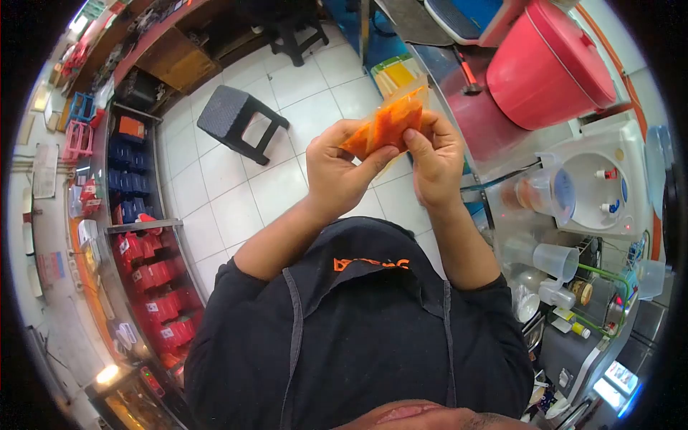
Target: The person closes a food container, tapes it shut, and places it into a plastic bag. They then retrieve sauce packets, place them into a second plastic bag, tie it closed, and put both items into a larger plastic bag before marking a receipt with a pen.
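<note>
A clear plastic packet with orange contents (395, 123) is held up in front of the chest, above the tiled floor. My left hand (338, 166) grips its lower left part, with the thumb pressed on the front. On the packet's right side my right hand (435, 159) holds on, its thumb on the front and its fingers partly hidden behind. The two thumbs are close together near the packet's lower edge.
A dark stool (228, 115) stands on the floor ahead. At the right are a large red container (548, 68), a white dispenser (598, 175) and clear plastic cups (555, 261) on a counter. Shelves with red packets (159, 307) line the left side.
</note>
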The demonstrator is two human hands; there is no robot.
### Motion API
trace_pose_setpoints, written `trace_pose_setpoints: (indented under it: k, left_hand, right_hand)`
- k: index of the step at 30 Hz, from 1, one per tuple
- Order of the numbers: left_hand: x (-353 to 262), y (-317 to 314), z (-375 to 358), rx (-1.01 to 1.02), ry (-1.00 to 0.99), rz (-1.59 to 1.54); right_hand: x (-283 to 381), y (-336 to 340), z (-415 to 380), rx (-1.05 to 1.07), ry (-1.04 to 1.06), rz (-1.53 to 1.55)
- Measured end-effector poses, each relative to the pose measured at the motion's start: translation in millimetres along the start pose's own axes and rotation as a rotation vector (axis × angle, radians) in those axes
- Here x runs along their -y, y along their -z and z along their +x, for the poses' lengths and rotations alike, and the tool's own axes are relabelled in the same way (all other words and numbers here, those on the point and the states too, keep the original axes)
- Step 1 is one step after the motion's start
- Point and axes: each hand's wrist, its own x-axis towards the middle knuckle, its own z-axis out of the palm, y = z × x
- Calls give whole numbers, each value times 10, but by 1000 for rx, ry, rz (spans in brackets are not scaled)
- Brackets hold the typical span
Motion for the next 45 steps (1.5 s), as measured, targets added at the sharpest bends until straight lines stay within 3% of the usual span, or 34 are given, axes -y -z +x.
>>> trace_pose_setpoints:
  k: [4,7,10,13,17,20,25,29,32,34,36,39,42,45]
  left_hand:
    - [40,382,41,-76,67,-55]
    - [182,604,68,-21,47,-74]
    - [176,550,83,-16,139,-261]
    - [174,400,61,14,182,-332]
    - [231,11,32,14,330,-621]
    - [319,-359,2,-5,445,-750]
    - [647,-948,-143,17,541,-576]
    - [1168,-1267,-377,-99,689,-526]
    - [1377,-1514,-484,-158,761,-488]
    - [1455,-1656,-550,-195,774,-462]
    - [1437,-1795,-554,-220,777,-418]
    - [1442,-1789,-551,-203,765,-377]
    - [1406,-1750,-481,-228,773,-299]
    - [1415,-1692,-426,-247,744,-266]
  right_hand:
    - [-245,-226,64,45,26,-186]
    - [-277,-315,66,-16,-3,-163]
    - [-280,-246,30,-109,-17,-116]
    - [-184,-115,43,-238,-1,156]
    - [311,682,23,-301,5,363]
    - [818,1480,-93,-375,46,144]
    - [1845,2812,-431,-570,90,-335]
    - [2674,3520,-568,-466,-313,-1007]
    - [2706,4031,-462,-224,-629,-1258]
    - [2474,4337,-415,-18,-723,-1338]
    - [2043,4790,-408,281,-536,-1740]
    - [1956,4496,-329,198,-525,-1838]
    - [1838,4573,-288,149,-405,-1705]
    - [1792,4609,-210,327,-625,-1651]
